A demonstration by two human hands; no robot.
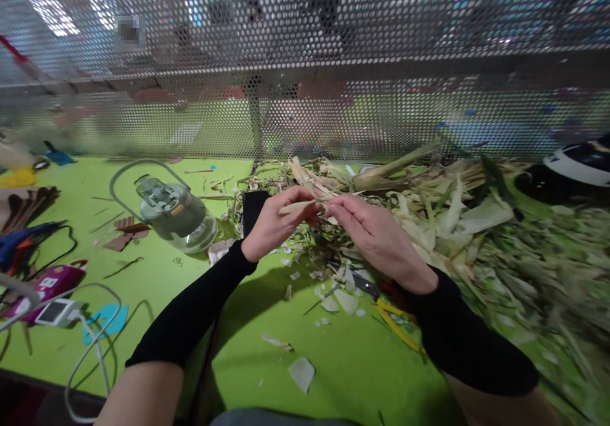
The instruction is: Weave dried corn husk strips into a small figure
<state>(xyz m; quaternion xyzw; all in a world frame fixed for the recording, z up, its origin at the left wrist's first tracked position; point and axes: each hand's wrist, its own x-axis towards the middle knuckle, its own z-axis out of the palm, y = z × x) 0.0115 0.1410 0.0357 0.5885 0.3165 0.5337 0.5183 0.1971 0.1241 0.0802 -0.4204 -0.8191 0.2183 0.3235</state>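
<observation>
Both hands meet over the middle of the green table, fingers closed round a pale strip of dried corn husk (298, 208). My left hand (274, 221) pinches it, with one end showing along the fingers. Opposite, my right hand (376, 232) pinches the husk between thumb and forefinger. Behind the hands lies a heap of dry husks (457, 206) with stalk-like pieces on top. Scissors with yellow handles (395, 324) lie below my right wrist, partly covered by it. Close to my left hand is a dark flat rectangular object (254, 208).
A green-lidded clear jug with a handle (176, 213) stands at left. Further left are a blue glue gun (23, 245), a purple box (52, 286) and a white charger with cables (60, 311). A perforated metal screen (305, 108) borders the back. Husk scraps (302, 374) lie in front.
</observation>
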